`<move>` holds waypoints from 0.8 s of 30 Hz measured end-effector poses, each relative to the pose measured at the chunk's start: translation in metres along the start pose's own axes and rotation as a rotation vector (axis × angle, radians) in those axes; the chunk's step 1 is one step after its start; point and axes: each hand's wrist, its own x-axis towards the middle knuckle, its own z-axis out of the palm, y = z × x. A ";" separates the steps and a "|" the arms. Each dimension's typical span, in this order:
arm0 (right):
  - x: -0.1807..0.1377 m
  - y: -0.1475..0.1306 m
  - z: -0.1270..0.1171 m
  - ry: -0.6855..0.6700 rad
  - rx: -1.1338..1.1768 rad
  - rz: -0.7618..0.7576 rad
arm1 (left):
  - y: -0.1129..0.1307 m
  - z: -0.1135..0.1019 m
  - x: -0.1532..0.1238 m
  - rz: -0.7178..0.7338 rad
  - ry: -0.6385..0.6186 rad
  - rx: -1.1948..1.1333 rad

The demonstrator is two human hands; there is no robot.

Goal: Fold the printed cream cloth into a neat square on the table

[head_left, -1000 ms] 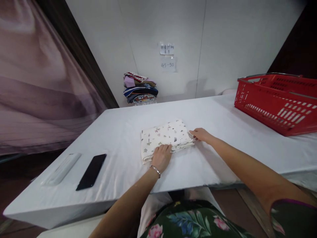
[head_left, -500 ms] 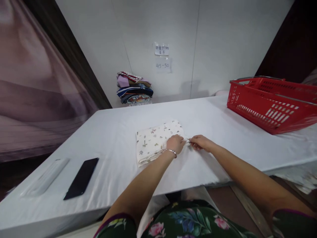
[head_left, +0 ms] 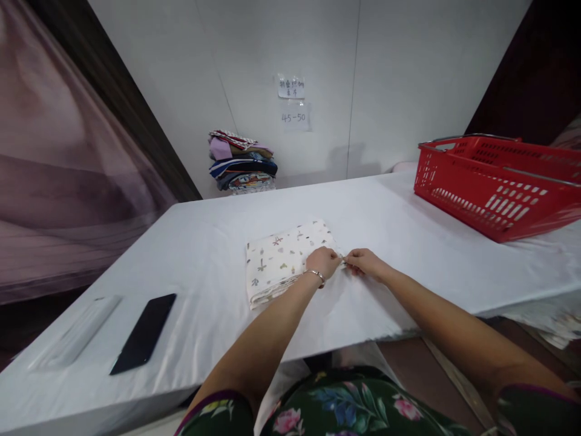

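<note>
A folded white cloth (head_left: 281,251) printed with small plant-like motifs lies on the white-covered table (head_left: 204,260) in front of me. Over its right front part is my left hand (head_left: 323,263), with a bracelet at the wrist; thumb and fingers pinch the cloth's right edge. Close beside it, my right hand (head_left: 367,264) pinches the same corner, fingertips nearly touching those of the left. The bit of fabric between the fingertips is small and mostly hidden. The layered front edge of the cloth shows left of my left forearm.
A black phone (head_left: 144,333) and a pale, long flat packet (head_left: 75,333) lie at the table's left. A red plastic basket (head_left: 481,194) stands at the right. Behind the far edge is a stack of folded fabrics (head_left: 242,163); paper signs (head_left: 293,103) hang on the wall.
My hands have drawn slightly closer together at the cloth's right corner. The whole view has shifted a little; the cloth otherwise lies as before.
</note>
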 end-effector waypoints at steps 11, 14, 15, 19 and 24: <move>-0.002 -0.003 0.002 0.026 -0.064 -0.017 | 0.001 0.012 -0.001 0.292 0.205 0.129; -0.001 0.000 0.001 0.013 -0.028 -0.016 | -0.001 0.015 -0.005 0.352 0.181 0.173; -0.001 0.001 0.000 0.000 -0.019 -0.011 | -0.002 0.015 -0.007 0.358 0.179 0.187; -0.001 -0.003 -0.008 -0.016 -0.057 0.042 | -0.006 0.018 -0.017 0.402 0.193 0.278; 0.010 -0.016 -0.006 0.079 -0.086 0.113 | -0.007 0.026 -0.030 0.458 0.230 0.363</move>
